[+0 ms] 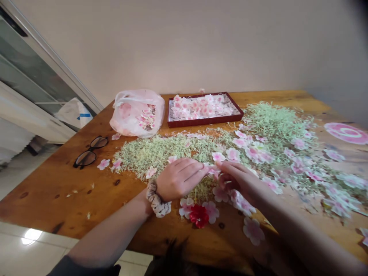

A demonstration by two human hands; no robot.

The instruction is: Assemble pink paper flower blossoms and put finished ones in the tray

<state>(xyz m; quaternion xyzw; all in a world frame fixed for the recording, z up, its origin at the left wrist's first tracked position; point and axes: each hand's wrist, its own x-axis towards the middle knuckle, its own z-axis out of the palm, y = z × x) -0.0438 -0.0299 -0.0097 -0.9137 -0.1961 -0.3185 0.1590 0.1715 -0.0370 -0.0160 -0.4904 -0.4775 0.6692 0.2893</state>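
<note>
My left hand (pixel 179 178) and my right hand (pixel 234 179) meet over the wooden table, their fingertips pinching a small artificial pink blossom (pixel 212 170) between them. A fabric scrunchie (pixel 157 200) circles my left wrist. Beneath my hands lies a heap of pale green shredded fibre (pixel 161 155), strewn with several loose pink blossoms. A red artificial flower (pixel 199 216) rests just below my hands, among pink blossoms. Part of the held blossom is hidden by my fingers.
The wooden table (pixel 57 199) also holds a dark red tray of pink blossoms (pixel 204 110), a translucent plastic bag (pixel 138 114) with more blossoms, black-framed glasses (pixel 90 152), and a round pink disc (pixel 346 133). A wall stands behind; the near table edge lies below.
</note>
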